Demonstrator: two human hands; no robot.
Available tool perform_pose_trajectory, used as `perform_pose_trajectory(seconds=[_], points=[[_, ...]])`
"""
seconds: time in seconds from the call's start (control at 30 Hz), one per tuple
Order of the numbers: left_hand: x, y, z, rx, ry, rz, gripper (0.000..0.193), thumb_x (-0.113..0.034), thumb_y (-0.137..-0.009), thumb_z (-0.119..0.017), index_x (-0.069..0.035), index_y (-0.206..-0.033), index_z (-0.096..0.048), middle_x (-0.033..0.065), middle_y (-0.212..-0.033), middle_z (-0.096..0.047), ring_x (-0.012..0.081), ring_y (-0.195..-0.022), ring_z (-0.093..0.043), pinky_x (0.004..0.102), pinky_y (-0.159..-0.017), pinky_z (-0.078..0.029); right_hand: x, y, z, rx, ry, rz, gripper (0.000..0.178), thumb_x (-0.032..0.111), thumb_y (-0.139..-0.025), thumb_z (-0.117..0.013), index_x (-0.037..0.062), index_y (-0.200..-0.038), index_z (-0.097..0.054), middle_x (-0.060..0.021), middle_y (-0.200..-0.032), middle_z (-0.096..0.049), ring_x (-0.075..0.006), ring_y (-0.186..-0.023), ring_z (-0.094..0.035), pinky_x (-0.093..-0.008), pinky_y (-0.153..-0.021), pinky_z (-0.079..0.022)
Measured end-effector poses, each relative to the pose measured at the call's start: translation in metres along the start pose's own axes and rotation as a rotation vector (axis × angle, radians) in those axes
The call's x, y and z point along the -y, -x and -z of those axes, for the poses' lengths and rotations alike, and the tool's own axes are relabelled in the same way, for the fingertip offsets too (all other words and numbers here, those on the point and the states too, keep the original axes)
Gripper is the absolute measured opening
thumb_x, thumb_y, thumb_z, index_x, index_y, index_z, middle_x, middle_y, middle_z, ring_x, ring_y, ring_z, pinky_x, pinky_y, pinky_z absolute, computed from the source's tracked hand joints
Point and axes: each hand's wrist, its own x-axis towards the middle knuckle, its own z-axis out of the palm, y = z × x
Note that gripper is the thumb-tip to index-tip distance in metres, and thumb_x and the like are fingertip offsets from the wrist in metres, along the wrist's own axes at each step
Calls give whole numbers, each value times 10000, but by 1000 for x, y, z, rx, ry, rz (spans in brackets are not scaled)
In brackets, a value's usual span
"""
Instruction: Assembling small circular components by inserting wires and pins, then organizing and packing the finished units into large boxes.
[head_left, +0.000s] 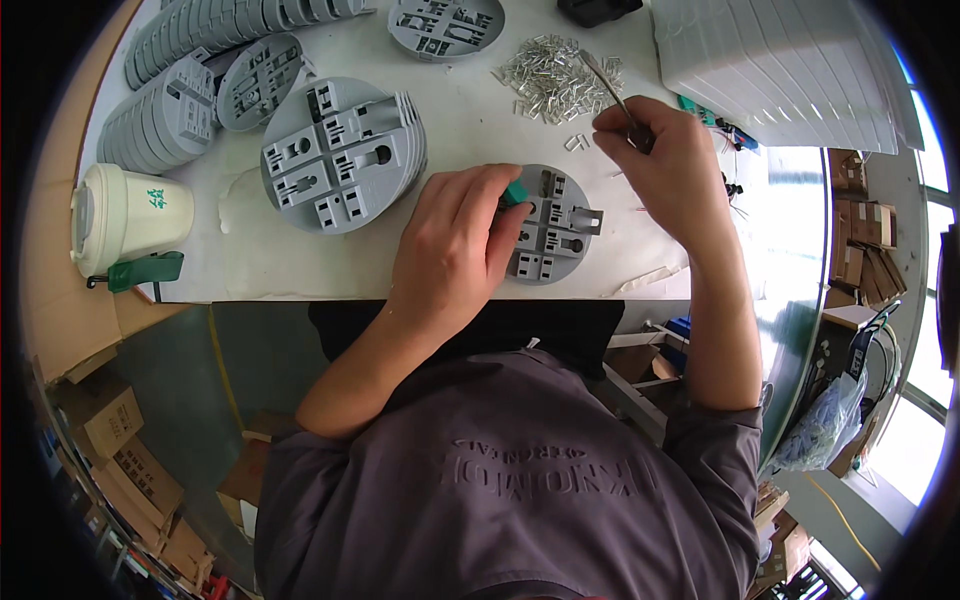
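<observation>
Head cam: R grip point(668, 160) on tool point(605, 82), axis diag., tip up-left; L grip point(450, 232) on green block point(515, 193).

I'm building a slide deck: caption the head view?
The left hand holds a small green block at a round grey plastic plate; the right hand grips a thin metal-shafted tool.

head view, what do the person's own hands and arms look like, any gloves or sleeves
The left hand and right hand are bare: no gloves, watch or bracelet show. The forearms are uncovered. The dark grey-brown shirt has plain short sleeves ending near the elbows.
</observation>
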Motion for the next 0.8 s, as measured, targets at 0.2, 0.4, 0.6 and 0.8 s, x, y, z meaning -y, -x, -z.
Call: perform_pose_trajectory(seconds=[0.2, 0.4, 0.6, 0.8], points=[[0, -1, 1, 0, 5, -2, 427, 6, -880, -779, -32, -1282, -641, 104, -1158, -703, 272, -940, -647, 376, -835, -552, -15, -16, -9, 82, 124, 235, 127, 27, -928, -731, 13, -1045, -779, -25, -807, -667, -134, -663, -551, -284, -652, -454], [0, -1, 1, 3, 0, -3, 414, 4, -881, -775, -36, -1271, -643, 101, -1163, -701, 269, -926, -642, 371, -832, -551, -27, -27, -18, 18, 412, 575, 112, 6, -926, -724, 22, -1012, -794, -13, -840, -658, -121, -648, -523, -275, -635, -439], [-6, 0, -3, -41, -91, -13, 391, -36, -882, -783, -46, -1248, -645, 83, -1137, -694, 251, -888, -627, 356, -784, -546, 2, -6, -1, 53, -99, 187, 102, 23, -915, -750, 28, -999, -808, -6, -782, -642, -94, -628, -495, -251, -610, -418], [-18, -2, -8, -36, -239, 44, 368, -62, -864, -804, -56, -1210, -679, 69, -1098, -712, 248, -850, -632, 356, -745, -539, 6, 16, -3, 33, -282, -64, 107, 59, -897, -789, 10, -991, -799, 3, -701, -617, -63, -617, -471, -222, -583, -382]])
